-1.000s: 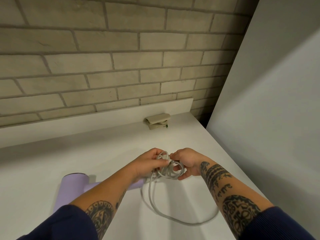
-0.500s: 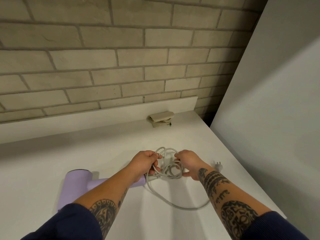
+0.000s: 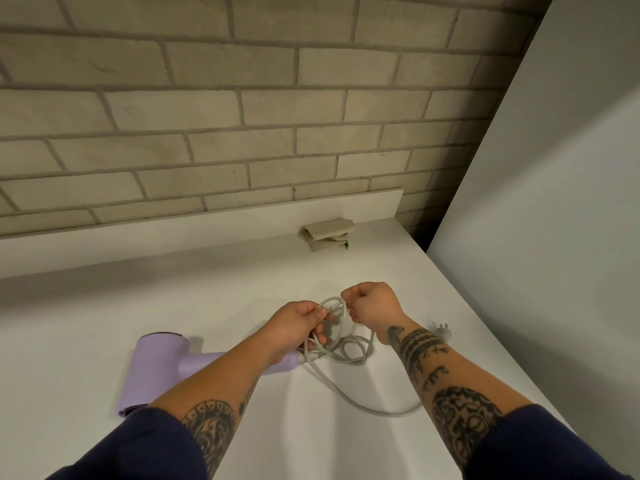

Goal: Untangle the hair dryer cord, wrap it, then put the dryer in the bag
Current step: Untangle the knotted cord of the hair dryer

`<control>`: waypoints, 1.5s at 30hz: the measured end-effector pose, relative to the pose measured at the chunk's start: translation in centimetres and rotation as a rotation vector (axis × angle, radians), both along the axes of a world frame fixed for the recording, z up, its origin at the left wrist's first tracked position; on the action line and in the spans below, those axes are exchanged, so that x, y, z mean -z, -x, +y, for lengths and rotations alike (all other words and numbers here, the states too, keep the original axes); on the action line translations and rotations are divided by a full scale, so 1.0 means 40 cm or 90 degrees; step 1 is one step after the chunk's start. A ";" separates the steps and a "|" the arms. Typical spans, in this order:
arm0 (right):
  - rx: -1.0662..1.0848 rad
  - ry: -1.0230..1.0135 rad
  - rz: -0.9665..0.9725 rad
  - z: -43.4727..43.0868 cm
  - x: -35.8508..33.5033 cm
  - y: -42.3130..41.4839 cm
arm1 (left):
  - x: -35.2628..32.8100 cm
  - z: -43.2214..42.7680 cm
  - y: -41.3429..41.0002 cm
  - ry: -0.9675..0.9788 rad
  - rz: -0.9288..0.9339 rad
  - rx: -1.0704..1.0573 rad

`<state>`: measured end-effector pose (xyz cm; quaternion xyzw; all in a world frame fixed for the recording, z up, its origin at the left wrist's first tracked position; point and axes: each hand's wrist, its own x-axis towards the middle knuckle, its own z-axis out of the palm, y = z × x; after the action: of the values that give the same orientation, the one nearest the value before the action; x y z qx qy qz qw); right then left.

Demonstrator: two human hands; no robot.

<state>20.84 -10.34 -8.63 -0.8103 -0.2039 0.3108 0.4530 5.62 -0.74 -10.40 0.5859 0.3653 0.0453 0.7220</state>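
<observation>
The left hand (image 3: 294, 328) has its fingers (image 3: 316, 312) curled, thumb and forefinger pinching one side of a raised loop of the pale grey rubber cord (image 3: 331, 299). The right hand (image 3: 373, 306) is closed almost to a fist, its fingertips (image 3: 349, 301) nipping the opposite side of the same loop. The two sets of fingers are close together but not touching. Just below them the cord lies in a small tangled coil on the white matte countertop (image 3: 207, 299). From there one run curves back under the right forearm towards the two-pin white plug (image 3: 443, 332), which lies just right of the right wrist. The lilac plastic hair dryer (image 3: 156, 365) lies on its side left of the left fingers, its handle passing under that wrist. Well beyond both hands, a folded beige fabric bag (image 3: 329, 233) rests against the counter's white upstand. It carries a small dark tag, too small to read.
</observation>
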 end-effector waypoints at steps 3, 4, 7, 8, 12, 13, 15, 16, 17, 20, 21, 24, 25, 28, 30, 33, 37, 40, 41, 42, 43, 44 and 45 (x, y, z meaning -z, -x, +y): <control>0.205 -0.113 0.202 -0.012 -0.005 -0.006 | 0.006 0.005 0.004 0.003 -0.003 0.001; 0.252 -0.133 0.239 -0.015 -0.008 -0.010 | 0.006 0.005 0.004 -0.001 -0.001 0.002; 0.335 -0.156 0.291 -0.025 -0.005 -0.025 | -0.001 0.002 0.006 -0.027 0.007 0.010; 0.349 -0.160 0.303 -0.028 -0.004 -0.029 | -0.001 0.003 0.007 -0.028 0.004 0.011; 0.383 -0.136 0.283 -0.060 0.021 -0.074 | 0.005 0.011 0.015 0.019 -0.022 0.011; 0.383 -0.128 0.258 -0.067 0.024 -0.080 | 0.007 0.012 0.015 0.034 -0.024 0.006; 0.351 -0.051 0.147 -0.079 0.030 -0.088 | 0.006 0.010 0.016 0.067 -0.035 -0.011; 0.341 -0.008 0.090 -0.085 0.039 -0.094 | 0.006 0.012 0.014 0.068 -0.038 -0.018; 0.328 -0.002 0.056 -0.091 0.041 -0.093 | 0.007 0.014 0.012 0.061 -0.037 -0.023; 0.244 -0.015 0.011 -0.107 0.041 -0.082 | 0.013 0.020 0.008 0.040 -0.036 -0.046; 0.201 0.001 -0.019 -0.111 0.044 -0.075 | 0.015 0.022 0.007 0.033 -0.034 -0.053; 0.110 0.061 -0.126 -0.137 0.050 -0.071 | 0.017 0.026 0.003 0.004 -0.023 -0.065; 0.081 0.095 -0.184 -0.152 0.061 -0.074 | 0.018 0.025 0.002 -0.002 -0.022 -0.069; -0.049 0.294 -0.309 -0.204 0.083 -0.072 | 0.023 0.024 -0.003 -0.011 -0.019 -0.086; -0.107 0.380 -0.310 -0.235 0.076 -0.056 | 0.030 0.022 -0.007 -0.030 -0.019 -0.091; -0.177 0.408 -0.273 -0.263 0.053 -0.021 | 0.036 0.018 -0.011 -0.060 -0.016 -0.095; -0.309 0.501 -0.102 -0.249 0.019 0.032 | 0.037 0.013 -0.010 -0.066 -0.023 -0.109; -0.367 0.486 -0.052 -0.217 -0.005 0.068 | 0.037 0.006 -0.003 -0.062 -0.039 -0.107; -0.342 0.446 -0.105 -0.203 -0.014 0.078 | 0.037 0.002 0.000 -0.064 -0.046 -0.104; -0.288 0.386 -0.183 -0.189 -0.017 0.080 | 0.035 0.000 0.000 -0.066 -0.054 -0.102; -0.215 0.308 -0.256 -0.176 -0.021 0.085 | 0.035 -0.003 0.003 -0.070 -0.061 -0.100; -0.136 0.222 -0.318 -0.162 -0.024 0.088 | 0.033 -0.006 0.005 -0.075 -0.067 -0.097; -0.075 0.145 -0.370 -0.145 -0.034 0.093 | 0.034 -0.007 0.007 -0.079 -0.070 -0.094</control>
<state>17.10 -16.14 -7.27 -0.8975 -0.3355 0.1128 0.2630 5.35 -1.04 -11.78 0.5978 0.3633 0.1530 0.6980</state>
